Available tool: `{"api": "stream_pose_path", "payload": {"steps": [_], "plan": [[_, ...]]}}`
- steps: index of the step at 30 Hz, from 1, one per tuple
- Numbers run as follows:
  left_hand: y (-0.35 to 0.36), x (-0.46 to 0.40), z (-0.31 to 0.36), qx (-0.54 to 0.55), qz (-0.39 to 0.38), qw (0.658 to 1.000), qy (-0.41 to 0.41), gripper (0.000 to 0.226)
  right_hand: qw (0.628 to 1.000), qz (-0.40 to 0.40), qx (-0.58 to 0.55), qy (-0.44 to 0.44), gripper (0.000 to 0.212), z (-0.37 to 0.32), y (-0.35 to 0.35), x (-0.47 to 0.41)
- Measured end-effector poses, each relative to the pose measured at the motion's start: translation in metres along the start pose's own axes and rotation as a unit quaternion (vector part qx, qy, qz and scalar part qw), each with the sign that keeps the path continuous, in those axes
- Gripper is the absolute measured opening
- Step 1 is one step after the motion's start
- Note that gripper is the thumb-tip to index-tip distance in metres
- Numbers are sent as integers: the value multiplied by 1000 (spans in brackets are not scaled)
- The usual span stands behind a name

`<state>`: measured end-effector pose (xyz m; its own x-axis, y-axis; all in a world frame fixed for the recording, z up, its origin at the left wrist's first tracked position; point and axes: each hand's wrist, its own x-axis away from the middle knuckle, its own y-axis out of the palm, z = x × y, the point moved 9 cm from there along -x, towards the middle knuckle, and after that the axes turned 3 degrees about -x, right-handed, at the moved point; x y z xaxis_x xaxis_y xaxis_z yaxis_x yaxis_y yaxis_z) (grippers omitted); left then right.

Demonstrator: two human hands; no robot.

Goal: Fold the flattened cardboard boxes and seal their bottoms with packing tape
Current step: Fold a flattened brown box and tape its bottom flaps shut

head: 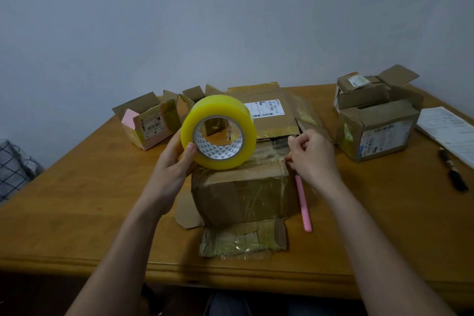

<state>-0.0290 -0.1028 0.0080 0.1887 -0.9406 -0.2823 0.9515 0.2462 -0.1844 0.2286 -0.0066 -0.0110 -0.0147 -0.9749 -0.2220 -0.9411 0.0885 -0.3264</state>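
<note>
Holding the tape roll (218, 132) up, the left hand (171, 165) kept the tape tight. The right hand (311, 159) pinched its end onto the box (241, 192) between them to seal it.

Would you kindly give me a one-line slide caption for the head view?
Left hand holds a tape roll over a box while the right hand pinches the tape end.

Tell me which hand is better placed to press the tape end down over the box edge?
The right hand, probably. It already pinches the tape strip at the right top edge of the box. The left hand is busy gripping the yellow tape roll above the box's left side.
</note>
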Motion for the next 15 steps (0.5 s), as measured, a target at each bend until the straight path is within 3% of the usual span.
{"api": "stream_pose_path", "payload": {"steps": [5, 10, 15], "plan": [[-1, 1, -3, -12, -5, 1000, -4, 56, 998, -34, 42, 28, 19, 17, 8, 6], [1, 2, -4, -7, -6, 1000, -2, 56, 993, -93, 6, 73, 29, 31, 20, 15], [1, 1, -4, -6, -6, 1000, -3, 57, 994, -65, 53, 68, 36, 33, 14, 12]]}}
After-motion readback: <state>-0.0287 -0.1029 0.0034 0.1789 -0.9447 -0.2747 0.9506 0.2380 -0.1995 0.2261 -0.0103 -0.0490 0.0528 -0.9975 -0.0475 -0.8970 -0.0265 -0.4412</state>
